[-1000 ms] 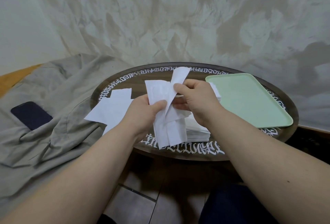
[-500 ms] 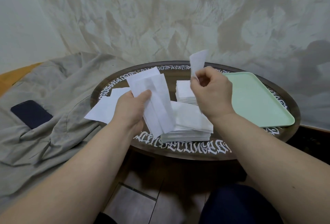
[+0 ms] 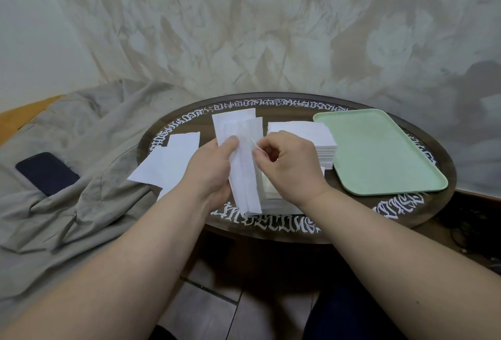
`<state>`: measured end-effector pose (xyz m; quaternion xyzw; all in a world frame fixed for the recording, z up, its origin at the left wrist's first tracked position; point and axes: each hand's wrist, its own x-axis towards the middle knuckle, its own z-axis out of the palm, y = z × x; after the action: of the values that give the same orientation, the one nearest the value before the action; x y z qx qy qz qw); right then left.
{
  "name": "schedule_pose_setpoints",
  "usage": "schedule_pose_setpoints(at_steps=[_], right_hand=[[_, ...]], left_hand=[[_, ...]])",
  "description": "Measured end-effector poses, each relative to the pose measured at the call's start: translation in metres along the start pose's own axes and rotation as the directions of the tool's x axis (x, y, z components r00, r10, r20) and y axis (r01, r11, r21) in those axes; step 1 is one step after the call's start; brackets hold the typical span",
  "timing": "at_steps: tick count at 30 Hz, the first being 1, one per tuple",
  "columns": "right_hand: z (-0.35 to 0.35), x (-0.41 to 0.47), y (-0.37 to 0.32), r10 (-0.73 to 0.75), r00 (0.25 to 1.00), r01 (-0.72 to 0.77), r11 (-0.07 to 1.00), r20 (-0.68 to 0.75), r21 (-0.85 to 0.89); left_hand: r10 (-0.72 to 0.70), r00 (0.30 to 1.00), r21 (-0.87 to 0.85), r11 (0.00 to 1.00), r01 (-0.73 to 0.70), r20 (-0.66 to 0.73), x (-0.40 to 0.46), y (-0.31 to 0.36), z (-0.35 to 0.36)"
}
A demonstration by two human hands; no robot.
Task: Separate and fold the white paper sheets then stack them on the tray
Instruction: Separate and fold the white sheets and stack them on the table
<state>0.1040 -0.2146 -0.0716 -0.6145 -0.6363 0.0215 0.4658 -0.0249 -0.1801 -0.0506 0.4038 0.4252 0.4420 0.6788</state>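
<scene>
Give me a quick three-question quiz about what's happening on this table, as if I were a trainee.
1. True or false: folded sheets already lie on the green tray.
2. Which hand holds the long bundle of white sheets?
3. The right hand pinches: A) a sheet's edge, B) the phone, C) the tray's rim.

Key: 1. False, nothing lies on it. 2. The left hand. 3. A.
</scene>
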Motion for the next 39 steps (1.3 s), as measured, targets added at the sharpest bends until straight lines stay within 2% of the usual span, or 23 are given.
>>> schedule_pose_setpoints(at_steps=[3,6,8,12,21,24,28,31,33,36,39], right_hand=[[0.005,-0.002,-0.004,-0.048,0.999,0.049,0.999,0.022,-0.015],[0.006,-0.001,-0.004,-0.022,0.998,0.022,1.0,0.065,-0.006],[0.007,0.0,-0.004,-0.013,0.998,0.012,1.0,0.069,0.007],[0.009,-0.001,-0.005,-0.034,0.999,0.033,0.999,0.023,0.043],[0.009,-0.003,-0.009,-0.006,1.0,0.007,0.995,-0.013,0.098],[0.007,-0.002,-0.012,0.028,0.999,-0.034,0.989,0.046,0.141],[0.005,-0.002,-0.014,0.0,0.992,-0.022,0.985,0.124,0.173],[0.002,-0.003,-0.012,0.013,0.974,-0.061,0.977,0.225,0.207],[-0.001,-0.004,-0.007,0.025,0.984,-0.057,0.982,0.175,0.18],[-0.006,0.001,-0.001,-0.047,0.999,0.047,0.999,-0.016,0.006],[-0.013,0.008,-0.002,-0.059,0.998,0.059,0.998,0.023,-0.02]], left_hand=[[-0.023,0.998,-0.052,0.998,0.026,0.062,-0.003,-0.002,0.003],[-0.108,0.978,-0.116,0.985,0.13,0.176,-0.008,-0.001,0.003],[-0.111,0.972,-0.12,0.983,0.138,0.209,-0.009,0.0,0.001],[-0.069,0.985,-0.145,0.985,0.093,0.16,-0.008,-0.003,0.0],[-0.023,0.987,-0.092,0.995,0.037,0.156,-0.009,-0.006,0.0],[-0.002,0.99,-0.081,0.997,0.014,0.144,-0.008,-0.008,-0.001],[0.007,0.982,-0.098,0.995,0.012,0.188,-0.008,-0.009,0.0],[0.004,0.984,-0.105,0.994,0.015,0.178,-0.007,-0.007,-0.004],[-0.006,0.985,-0.104,0.994,0.024,0.17,-0.007,-0.005,-0.008],[-0.021,0.983,-0.069,0.997,0.035,0.182,-0.007,-0.003,-0.011],[-0.026,0.984,0.042,0.999,0.018,0.179,-0.005,-0.001,-0.013]])
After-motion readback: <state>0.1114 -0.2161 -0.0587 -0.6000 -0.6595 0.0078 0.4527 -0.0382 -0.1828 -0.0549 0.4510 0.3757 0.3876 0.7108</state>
